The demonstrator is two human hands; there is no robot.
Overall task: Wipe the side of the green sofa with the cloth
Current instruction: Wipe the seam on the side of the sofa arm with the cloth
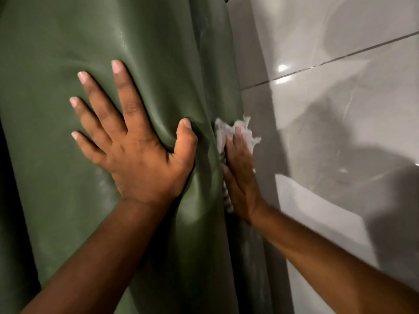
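Observation:
The green sofa (145,37) fills the left and middle of the view, its smooth cover dented and creased. My left hand (136,146) lies flat on its top surface with fingers spread, pressing into the padding and holding nothing. My right hand (240,177) presses a crumpled white cloth (226,130) flat against the sofa's side at its right edge. The cloth sticks out above and behind the fingers; most of it is hidden under the palm.
Glossy grey floor tiles (340,109) with a dark grout line lie to the right of the sofa, showing shadows and light reflections. A dark gap runs along the sofa's far left edge (9,177).

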